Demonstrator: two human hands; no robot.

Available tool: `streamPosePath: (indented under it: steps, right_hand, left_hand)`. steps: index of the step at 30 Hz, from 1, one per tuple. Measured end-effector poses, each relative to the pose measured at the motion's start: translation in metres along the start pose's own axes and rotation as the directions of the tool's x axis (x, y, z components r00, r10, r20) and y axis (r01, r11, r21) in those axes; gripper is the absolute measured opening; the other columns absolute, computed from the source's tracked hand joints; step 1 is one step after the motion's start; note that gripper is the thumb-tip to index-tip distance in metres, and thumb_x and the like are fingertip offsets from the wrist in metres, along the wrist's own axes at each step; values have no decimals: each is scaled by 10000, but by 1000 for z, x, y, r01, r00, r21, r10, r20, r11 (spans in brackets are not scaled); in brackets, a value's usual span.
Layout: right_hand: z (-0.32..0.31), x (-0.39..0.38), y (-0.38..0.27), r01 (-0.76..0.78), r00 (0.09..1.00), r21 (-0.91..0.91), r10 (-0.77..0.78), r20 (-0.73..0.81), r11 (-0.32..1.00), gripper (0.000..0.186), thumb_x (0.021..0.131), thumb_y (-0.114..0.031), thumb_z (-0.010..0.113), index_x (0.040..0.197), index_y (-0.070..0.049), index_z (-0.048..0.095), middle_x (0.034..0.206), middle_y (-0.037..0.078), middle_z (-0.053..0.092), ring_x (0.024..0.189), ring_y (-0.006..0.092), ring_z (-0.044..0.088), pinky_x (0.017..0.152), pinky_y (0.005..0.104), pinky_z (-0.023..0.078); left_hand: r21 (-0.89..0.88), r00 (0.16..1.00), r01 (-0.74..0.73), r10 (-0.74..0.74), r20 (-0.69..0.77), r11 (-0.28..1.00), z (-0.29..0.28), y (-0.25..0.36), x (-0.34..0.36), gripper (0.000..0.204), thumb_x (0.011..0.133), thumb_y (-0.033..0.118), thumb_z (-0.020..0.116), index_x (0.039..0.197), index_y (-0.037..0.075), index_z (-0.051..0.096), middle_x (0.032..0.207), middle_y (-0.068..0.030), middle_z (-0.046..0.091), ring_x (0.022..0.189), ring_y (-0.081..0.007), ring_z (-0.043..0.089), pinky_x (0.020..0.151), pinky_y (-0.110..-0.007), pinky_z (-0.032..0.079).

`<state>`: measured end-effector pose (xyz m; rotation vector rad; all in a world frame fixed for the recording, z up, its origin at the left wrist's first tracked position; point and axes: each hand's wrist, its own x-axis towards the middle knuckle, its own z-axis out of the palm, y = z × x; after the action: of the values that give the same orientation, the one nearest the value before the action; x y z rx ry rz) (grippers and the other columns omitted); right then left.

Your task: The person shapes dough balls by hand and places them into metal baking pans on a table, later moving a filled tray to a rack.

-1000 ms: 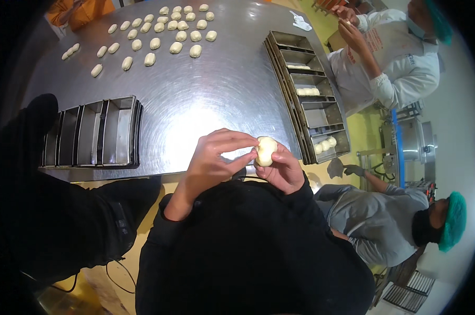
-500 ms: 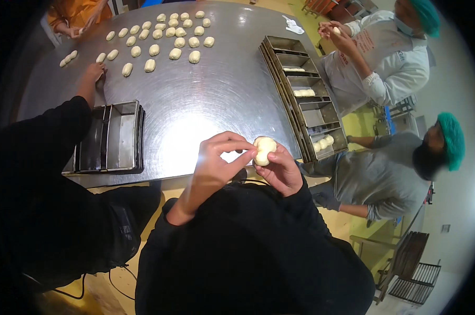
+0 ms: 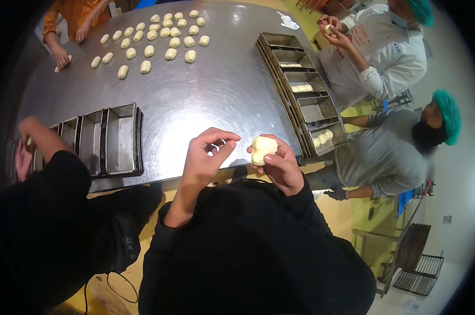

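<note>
My right hand [image 3: 284, 167] holds a pale, lumpy piece of dough [image 3: 262, 150] upright, thumb across its front and fingers behind it. Just left of the dough, apart from it, is my left hand [image 3: 207, 156], its fingers loosely bent and nothing visible between them. Both hands are over the near edge of the steel table [image 3: 206, 89]. Several small dough rolls [image 3: 170, 54] lie spread across the table's far left part.
A strapped set of metal loaf tins [image 3: 315, 109] runs along the right side, some holding dough. More tins [image 3: 120, 137] stand at the near left, beside a person in black sleeves [image 3: 64, 178]. Two people in green hairnets stand at right; someone in orange [image 3: 90, 16] works far left.
My left hand has drawn back leftward from the dough, which stays in my right hand. The neighbour's arm at left has moved from the rolls back to the tins.
</note>
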<state>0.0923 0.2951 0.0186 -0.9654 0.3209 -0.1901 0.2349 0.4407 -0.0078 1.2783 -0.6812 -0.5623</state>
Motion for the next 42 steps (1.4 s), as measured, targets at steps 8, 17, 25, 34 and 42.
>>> streamPosePath:
  steps: [8,17,25,34,42]
  right_hand:
    - [-13,-3,4,26,992,-262,-56,-109,965,394,848,-30,674,1215,-14,530,1021,69,651,855,112,643,661,222,523]
    - [-11,-6,-6,-39,980,-515,-69,-188,856,522,871,-39,670,1327,-66,418,1008,40,639,846,59,591,660,209,487]
    - [-52,-15,-44,-20,976,-960,-204,-80,279,601,785,-276,736,1276,-31,489,951,212,652,889,361,657,747,381,522]
    - [-147,-32,-112,37,950,-989,-301,79,-145,661,726,-252,783,1308,-90,514,1272,150,531,1004,308,634,805,358,529]
    - [-258,-9,-124,348,872,-937,-379,311,33,608,689,-201,755,1228,-31,531,1046,108,588,919,294,626,760,382,518]
  left_hand:
    - [208,997,-25,9,74,978,21,3,0,124,822,114,725,918,35,737,864,-52,665,708,-98,557,631,-229,448]
    - [-402,869,488,-390,304,775,42,-48,2,418,901,114,656,1260,-60,533,1024,-98,675,880,-113,631,720,-214,497]
    - [-504,756,649,-408,512,570,93,-80,16,468,977,276,562,1319,-26,460,1173,-126,613,1045,-186,621,927,-345,507]
    - [-514,792,597,-555,256,616,195,-81,67,301,976,120,553,1231,-35,511,1081,-156,655,899,-201,685,771,-285,577]
    - [-215,768,639,-626,134,738,274,-106,99,304,956,85,579,1239,-24,553,1021,-132,684,860,-170,682,754,-254,555]
